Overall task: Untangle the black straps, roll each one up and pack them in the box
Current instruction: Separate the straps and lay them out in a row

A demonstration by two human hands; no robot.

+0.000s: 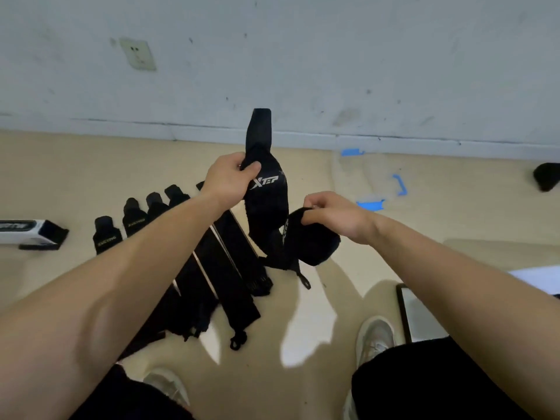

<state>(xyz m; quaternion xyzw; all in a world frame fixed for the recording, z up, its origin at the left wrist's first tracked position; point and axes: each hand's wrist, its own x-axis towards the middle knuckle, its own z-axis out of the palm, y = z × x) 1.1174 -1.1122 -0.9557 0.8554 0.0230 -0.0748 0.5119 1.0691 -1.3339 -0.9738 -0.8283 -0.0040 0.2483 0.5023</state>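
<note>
Still on untangling I'd say: left hand [230,177] pinches the wide black fabric strap [266,204] mid-air, right hand [330,216] at 3 o'clock pinching its looped end, which needs pulling free next.

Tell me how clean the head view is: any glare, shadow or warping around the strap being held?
Head view: wide-angle bending curves the wall base; soft focus, yet the logo on the held strap reads; arm shadows and bright floor patches lie below both hands, left hand, right hand; the laid-out straps merge into dark mass.
</note>
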